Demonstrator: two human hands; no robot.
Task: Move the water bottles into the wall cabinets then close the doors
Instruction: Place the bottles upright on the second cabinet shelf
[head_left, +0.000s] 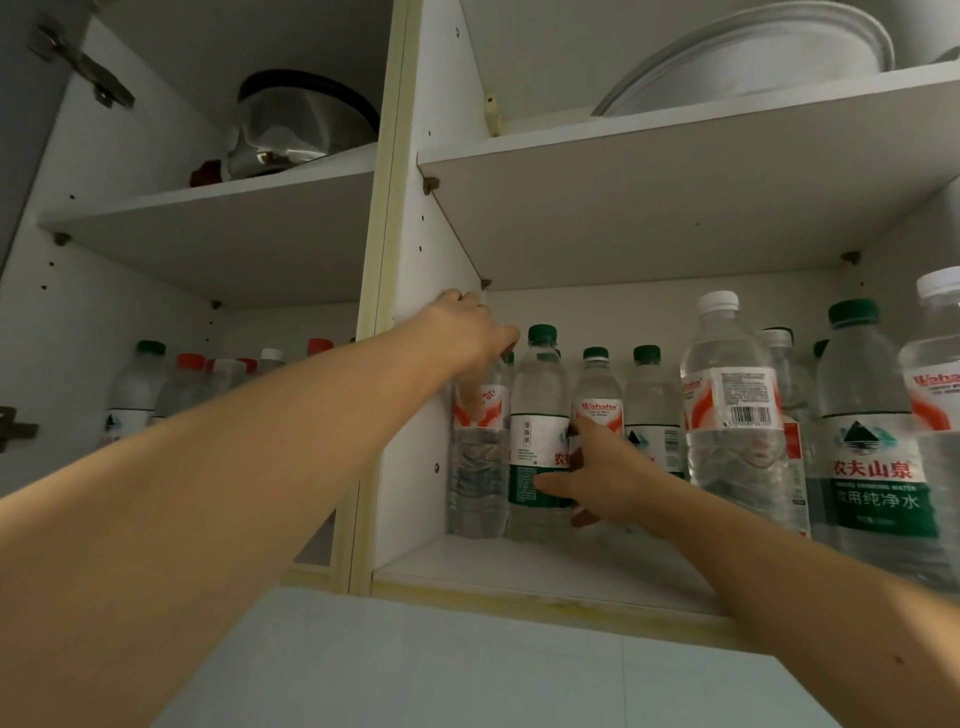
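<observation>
Up in the right wall cabinet (436, 364), the left hand (470, 332) grips the top of a red-labelled bottle (478, 452) at the side wall; the right hand (597, 478) curls round a green-labelled bottle (537, 431) beside it. More bottles (737, 410) crowd the shelf rightward. Plates (753, 57) and a pot (296, 124) sit above.

The left hand (467, 332) is covering the cap and neck of the clear red-and-white-labelled water bottle (478, 467) standing just beside the white cabinet divider panel (426, 364), so its fingers are staying out of sight. Further from that panel, the right hand (597, 478) is masking part of the green-labelled clear bottle (537, 441). The farthest white-capped bottle (940, 395) is being cropped by the frame edge.
</observation>
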